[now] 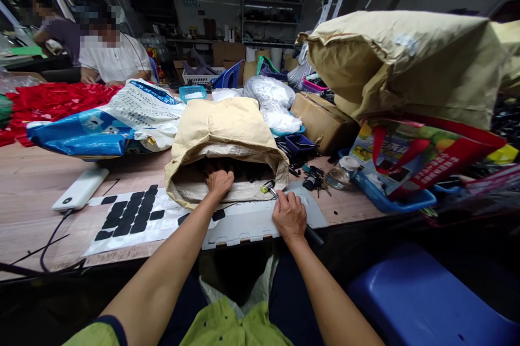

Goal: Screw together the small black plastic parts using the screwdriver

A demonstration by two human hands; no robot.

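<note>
A brown paper sack [227, 124] lies on the table with its wide mouth facing me, showing a pale woven lining and a dark inside. My left hand [220, 181] reaches into that mouth; its fingertips are lost in the shadow among dark contents I cannot make out. My right hand [289, 215] is closed around a small hammer [273, 189] with a yellowish striking face, just in front of the sack's right corner. The hammer's dark handle end sticks out below the hand. Beneath both hands is a flat grey-white board [244, 229] at the table edge.
Left are a sheet of black stickers [132, 213], a white power bank [80, 189] with cable, and a blue-white bag [109, 124]. Right are keys [323, 183], a glass jar [341, 173], a blue tray [394, 200] and a large paper sack [426, 64]. Two people sit beyond red pieces.
</note>
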